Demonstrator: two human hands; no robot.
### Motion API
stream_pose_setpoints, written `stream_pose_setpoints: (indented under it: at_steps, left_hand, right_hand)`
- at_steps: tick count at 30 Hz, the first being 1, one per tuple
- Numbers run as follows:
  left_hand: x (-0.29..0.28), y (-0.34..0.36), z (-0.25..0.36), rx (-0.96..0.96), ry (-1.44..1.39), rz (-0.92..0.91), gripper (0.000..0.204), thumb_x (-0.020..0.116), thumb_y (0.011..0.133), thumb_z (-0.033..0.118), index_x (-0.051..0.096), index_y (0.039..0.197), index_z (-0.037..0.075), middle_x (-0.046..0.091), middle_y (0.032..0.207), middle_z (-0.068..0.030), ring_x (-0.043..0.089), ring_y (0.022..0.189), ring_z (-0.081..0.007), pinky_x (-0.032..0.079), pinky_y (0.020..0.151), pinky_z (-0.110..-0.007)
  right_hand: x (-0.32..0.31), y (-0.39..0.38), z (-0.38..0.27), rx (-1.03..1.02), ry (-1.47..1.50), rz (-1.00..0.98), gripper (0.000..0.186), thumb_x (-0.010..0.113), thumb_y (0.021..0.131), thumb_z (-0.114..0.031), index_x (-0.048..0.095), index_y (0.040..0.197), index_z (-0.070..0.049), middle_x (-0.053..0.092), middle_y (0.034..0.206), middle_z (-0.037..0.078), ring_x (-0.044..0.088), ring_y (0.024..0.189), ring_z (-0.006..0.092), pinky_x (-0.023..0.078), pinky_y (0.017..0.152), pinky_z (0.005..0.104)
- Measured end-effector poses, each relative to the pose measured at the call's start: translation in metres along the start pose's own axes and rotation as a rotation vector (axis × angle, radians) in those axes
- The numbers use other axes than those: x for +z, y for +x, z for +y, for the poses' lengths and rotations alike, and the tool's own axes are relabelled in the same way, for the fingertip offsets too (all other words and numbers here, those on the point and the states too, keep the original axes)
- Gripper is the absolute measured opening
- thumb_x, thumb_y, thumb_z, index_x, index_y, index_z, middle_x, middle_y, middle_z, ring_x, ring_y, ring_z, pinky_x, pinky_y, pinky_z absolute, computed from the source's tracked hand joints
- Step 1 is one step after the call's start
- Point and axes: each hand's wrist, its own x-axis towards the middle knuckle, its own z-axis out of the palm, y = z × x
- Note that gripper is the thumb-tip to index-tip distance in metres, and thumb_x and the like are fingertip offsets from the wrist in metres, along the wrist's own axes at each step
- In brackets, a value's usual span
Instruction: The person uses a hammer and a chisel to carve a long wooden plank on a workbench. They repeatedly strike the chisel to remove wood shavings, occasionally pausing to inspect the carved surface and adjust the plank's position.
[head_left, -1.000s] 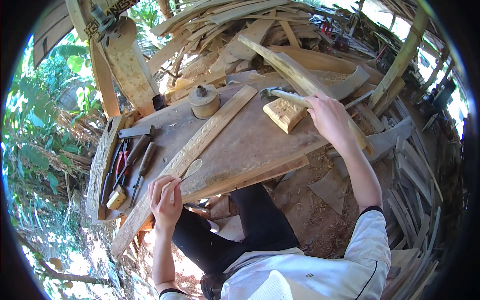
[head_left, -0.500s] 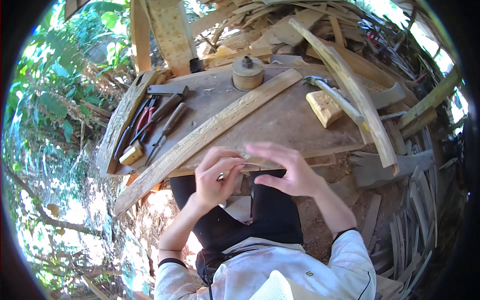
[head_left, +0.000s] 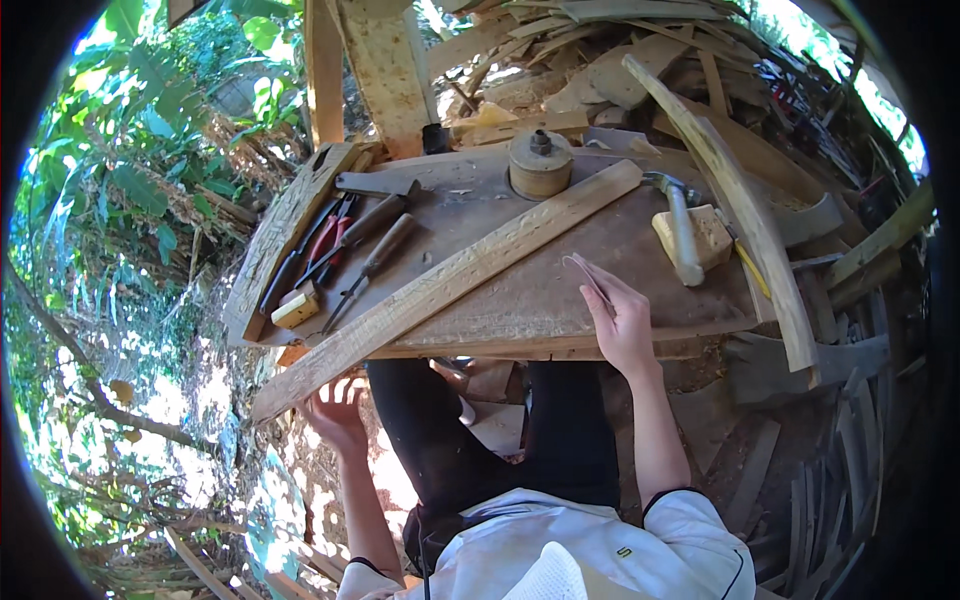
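My right hand (head_left: 623, 322) is closed on a small, thin, pale piece (head_left: 580, 270) above the workbench (head_left: 520, 305). My left hand (head_left: 337, 418) has its fingers apart just below the near end of a long wooden plank (head_left: 440, 285) lying diagonally across the bench; whether it touches the plank I cannot tell. A hammer (head_left: 681, 235) lies by a pale carved block (head_left: 712, 240) at the right. At the left lie red-handled pliers (head_left: 324, 240), wooden-handled tools (head_left: 390, 245) and a small block (head_left: 296, 308). A round wooden cylinder (head_left: 540, 170) with a dark top stands at the back.
A long curved pole (head_left: 760, 230) crosses the bench's right side. Offcuts (head_left: 610, 70) are heaped behind, with more strips (head_left: 850, 460) at lower right. An upright post (head_left: 380, 80) stands behind the bench, plants (head_left: 140, 190) at left, my legs below the front edge.
My right hand let go of the hammer, met my left hand, and now holds the thin piece farther right. My left hand, which held that piece, has moved down and left, opening.
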Motion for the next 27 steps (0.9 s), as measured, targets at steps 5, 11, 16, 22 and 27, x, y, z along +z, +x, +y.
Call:
stream_pose_setpoints:
  at_steps: [5,11,16,22,27]
  left_hand:
    - [-0.016,0.032,0.015,0.184,-0.068,-0.028,0.063,0.035,0.109,0.052,0.043,0.151,0.005,0.054,0.146,-0.017,0.053,0.132,-0.0323,0.04,0.111,-0.051]
    - [-0.028,0.04,0.012,0.182,-0.029,-0.043,0.062,0.039,0.11,0.05,0.043,0.149,0.003,0.054,0.143,-0.0153,0.052,0.129,-0.0284,0.04,0.109,-0.047]
    - [-0.02,0.038,0.014,0.213,0.024,0.097,0.06,0.031,0.112,0.042,0.046,0.144,-0.006,0.059,0.137,-0.0234,0.061,0.12,-0.0334,0.049,0.101,-0.046]
    - [-0.023,0.049,0.013,0.163,-0.085,0.099,0.059,0.032,0.111,0.042,0.044,0.149,-0.003,0.054,0.145,-0.0199,0.054,0.13,-0.0325,0.04,0.109,-0.046]
    - [-0.05,0.062,0.016,0.242,-0.193,-0.053,0.065,0.04,0.109,0.046,0.034,0.156,0.002,0.041,0.159,-0.0182,0.038,0.146,-0.0322,0.03,0.117,-0.051]
  right_hand:
    - [-0.001,0.014,0.026,-0.094,-0.23,0.104,0.03,0.065,0.099,-0.014,0.072,0.127,-0.004,0.041,0.159,0.024,0.044,0.143,0.0445,0.039,0.115,0.0459]
    - [-0.009,0.013,0.031,-0.141,-0.368,0.191,0.03,0.065,0.099,-0.016,0.072,0.127,-0.007,0.042,0.159,0.023,0.045,0.142,0.0442,0.04,0.114,0.0463]
    - [-0.044,0.017,0.024,-0.086,-0.337,0.189,0.028,0.064,0.1,-0.016,0.073,0.123,-0.004,0.047,0.157,0.017,0.053,0.137,0.0381,0.044,0.11,0.0435]
    - [-0.102,0.01,0.027,-0.093,-0.406,0.271,0.026,0.063,0.101,-0.017,0.075,0.117,0.0,0.057,0.15,0.012,0.065,0.122,0.0311,0.049,0.102,0.0396]
    - [-0.122,0.005,0.036,-0.068,-0.351,0.332,0.026,0.062,0.101,-0.017,0.076,0.115,0.001,0.057,0.149,0.015,0.061,0.129,0.0342,0.045,0.109,0.0432]
